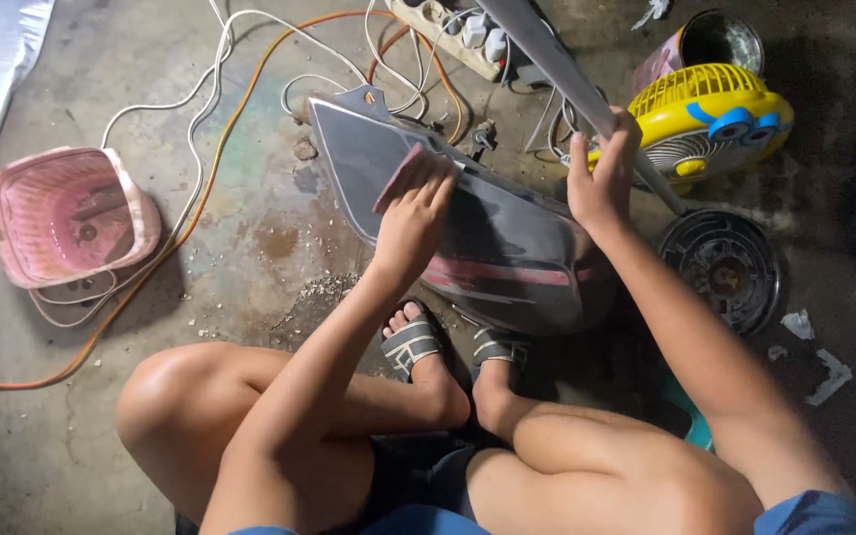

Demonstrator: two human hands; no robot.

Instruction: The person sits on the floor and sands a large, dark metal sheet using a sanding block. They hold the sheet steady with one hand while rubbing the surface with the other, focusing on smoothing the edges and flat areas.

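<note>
A dark, glossy vehicle body panel (507,233) with a pink stripe rests on the concrete floor in front of my sandalled feet. My left hand (410,220) presses a piece of reddish sandpaper (400,176) flat against the panel's upper face. My right hand (601,178) grips the panel's far right edge, where a grey metal bar (547,54) runs diagonally behind it. I am squatting with both knees at the bottom of the view.
A pink plastic basin (66,213) sits at the left. White and orange cables (200,149) trail across the floor to a power strip (453,30). A yellow fan (705,124), a tin can (700,45) and a round black grille (725,267) stand at the right.
</note>
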